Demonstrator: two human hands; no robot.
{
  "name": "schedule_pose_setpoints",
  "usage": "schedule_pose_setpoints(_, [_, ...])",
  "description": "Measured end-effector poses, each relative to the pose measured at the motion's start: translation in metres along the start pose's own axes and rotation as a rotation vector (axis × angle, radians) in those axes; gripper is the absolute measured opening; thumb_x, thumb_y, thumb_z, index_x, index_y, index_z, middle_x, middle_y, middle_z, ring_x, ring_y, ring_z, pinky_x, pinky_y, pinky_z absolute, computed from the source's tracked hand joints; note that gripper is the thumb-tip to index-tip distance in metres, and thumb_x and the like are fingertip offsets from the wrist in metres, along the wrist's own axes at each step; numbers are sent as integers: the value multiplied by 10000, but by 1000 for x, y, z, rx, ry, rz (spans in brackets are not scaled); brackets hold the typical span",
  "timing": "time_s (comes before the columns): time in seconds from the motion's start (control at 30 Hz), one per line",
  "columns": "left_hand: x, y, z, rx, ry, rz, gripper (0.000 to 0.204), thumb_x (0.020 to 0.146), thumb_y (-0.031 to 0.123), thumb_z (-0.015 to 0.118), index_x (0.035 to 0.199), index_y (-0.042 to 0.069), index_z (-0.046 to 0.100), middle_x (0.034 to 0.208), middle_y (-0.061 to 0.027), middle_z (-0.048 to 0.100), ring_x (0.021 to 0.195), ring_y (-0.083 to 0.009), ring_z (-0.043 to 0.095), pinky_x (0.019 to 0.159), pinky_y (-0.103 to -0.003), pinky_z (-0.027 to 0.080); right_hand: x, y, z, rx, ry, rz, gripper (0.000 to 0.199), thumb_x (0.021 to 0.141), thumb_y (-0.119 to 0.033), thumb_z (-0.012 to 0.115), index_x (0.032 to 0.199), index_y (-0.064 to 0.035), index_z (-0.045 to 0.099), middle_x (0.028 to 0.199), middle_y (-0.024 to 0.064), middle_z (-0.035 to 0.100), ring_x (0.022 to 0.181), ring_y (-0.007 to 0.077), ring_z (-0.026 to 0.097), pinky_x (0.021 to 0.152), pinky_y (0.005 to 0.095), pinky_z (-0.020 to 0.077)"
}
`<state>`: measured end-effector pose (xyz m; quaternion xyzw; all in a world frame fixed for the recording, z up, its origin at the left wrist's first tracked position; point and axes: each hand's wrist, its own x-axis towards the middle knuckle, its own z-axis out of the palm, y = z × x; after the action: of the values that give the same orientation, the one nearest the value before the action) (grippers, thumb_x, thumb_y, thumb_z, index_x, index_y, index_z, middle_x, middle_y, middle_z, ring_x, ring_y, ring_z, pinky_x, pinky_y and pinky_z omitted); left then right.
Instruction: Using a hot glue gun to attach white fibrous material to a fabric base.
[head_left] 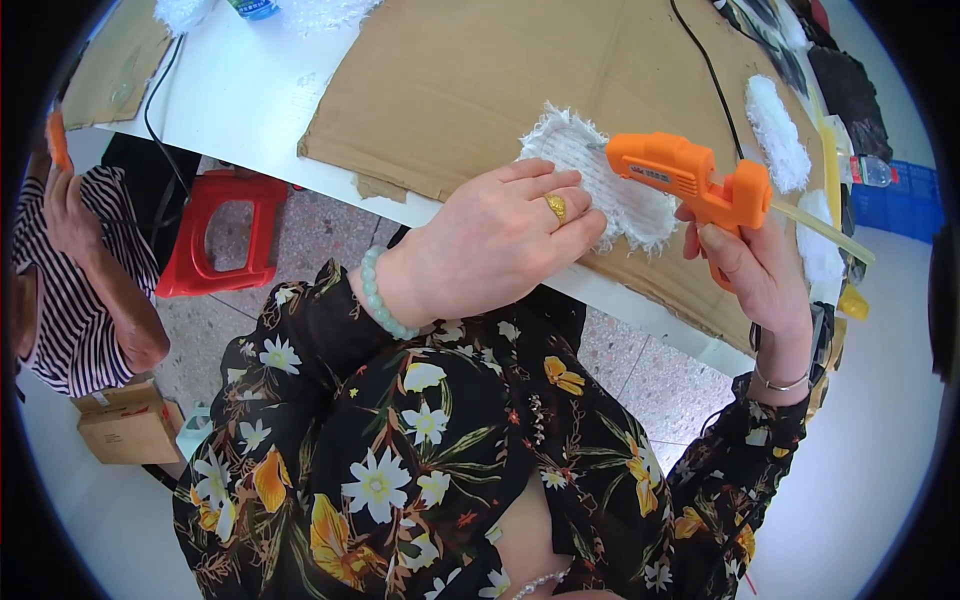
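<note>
My right hand grips an orange glue gun by its handle, with a pale glue stick sticking out of its back. The nozzle points left, over a white fringed fabric piece lying on a sheet of brown cardboard. My left hand, with a gold ring and a green bead bracelet, rests flat on the near edge of that fabric piece and presses it down. Its fingers hide part of the fabric.
The cardboard lies on a white table. More white fringed pieces lie at the right, beside a black cable. A red plastic stool stands under the table. Another person in a striped top sits at the left near a cardboard box.
</note>
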<state>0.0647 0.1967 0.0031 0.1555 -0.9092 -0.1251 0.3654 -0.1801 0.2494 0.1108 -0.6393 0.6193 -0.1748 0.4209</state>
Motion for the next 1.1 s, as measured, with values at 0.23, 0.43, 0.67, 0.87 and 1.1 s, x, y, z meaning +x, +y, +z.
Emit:
schedule_pose_setpoints(0.23, [-1,-1,-1,0,-25,-18,278,739,117,715,989,38,620,997,-74,651,977,-246,656,883,-383,521,0,-4,-1,-39,6,30,298,911,-216,542,1106,6,579,862,36,592,717,88,537,618,233,400])
schedule_pose_setpoints(0.43, [-1,-3,2,-10,-12,-19,289,730,108,724,990,37,619,989,-72,654,975,-244,653,879,-383,521,-8,0,-8,-48,-10,46,285,897,-169,536,1119,8,558,905,42,597,719,101,552,621,242,423])
schedule_pose_setpoints(0.67, [0,-3,2,-39,7,-36,293,726,91,740,985,34,618,971,-72,657,952,-251,656,873,-389,522,-17,8,-12,-11,12,32,316,896,-157,529,1163,10,538,1022,73,608,724,112,560,634,254,436])
schedule_pose_setpoints(0.87, [0,-4,2,-18,-11,-32,280,732,87,739,979,35,618,977,-74,659,952,-251,657,868,-387,524,-15,4,-13,-77,-14,9,341,888,-141,522,1192,14,519,1032,80,608,719,109,561,621,245,432])
schedule_pose_setpoints(1.1, [1,-3,1,-23,-16,-35,274,738,95,737,983,40,626,990,-77,665,964,-252,659,878,-391,522,-16,5,-8,-41,7,70,325,877,-131,520,1163,21,536,1015,74,604,708,103,559,613,238,435])
